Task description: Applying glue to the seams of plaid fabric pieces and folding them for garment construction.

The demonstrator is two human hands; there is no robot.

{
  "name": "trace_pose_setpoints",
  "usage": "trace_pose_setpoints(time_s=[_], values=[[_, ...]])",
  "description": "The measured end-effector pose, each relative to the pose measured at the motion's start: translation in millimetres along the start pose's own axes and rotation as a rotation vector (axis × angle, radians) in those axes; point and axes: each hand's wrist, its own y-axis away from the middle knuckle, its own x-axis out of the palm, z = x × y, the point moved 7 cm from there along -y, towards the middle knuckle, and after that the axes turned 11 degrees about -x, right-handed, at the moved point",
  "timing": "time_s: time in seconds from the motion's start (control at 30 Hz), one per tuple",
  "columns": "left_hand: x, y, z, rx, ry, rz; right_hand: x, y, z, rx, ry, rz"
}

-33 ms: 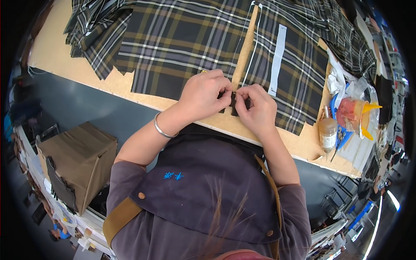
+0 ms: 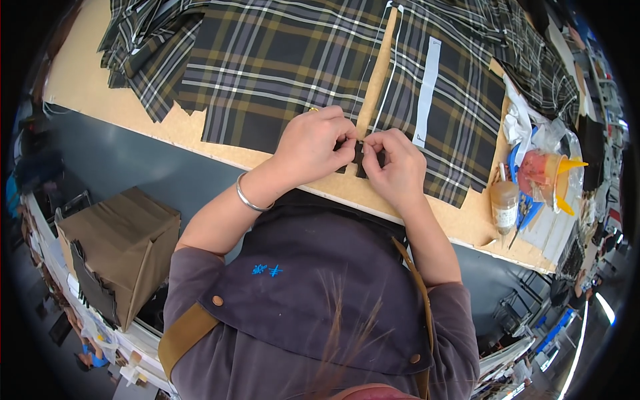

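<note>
Both hands, left hand (image 2: 313, 143) and right hand (image 2: 395, 163), pinch a small dark fabric piece (image 2: 358, 155) between fingertips at the cutting table's (image 2: 467, 223) near edge, beside plaid cloth panels (image 2: 280, 67). It looks light and limp, best gripped by its edges.

Both hands (image 2: 357, 153) pinch a small dark fabric piece (image 2: 358, 155).

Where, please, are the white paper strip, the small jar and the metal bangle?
white paper strip (image 2: 427, 90), head view, middle of the strip.
small jar (image 2: 505, 208), head view, its side.
metal bangle (image 2: 247, 198), head view, band on the left wrist.
</note>
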Motion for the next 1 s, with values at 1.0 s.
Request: trace_pose_setpoints(time_s=[1.0], values=[[-7.4,7.5,-4.8,0.318,-0.132,-0.006,-4.3,5.6,1.7,-0.293,-0.022,0.098]])
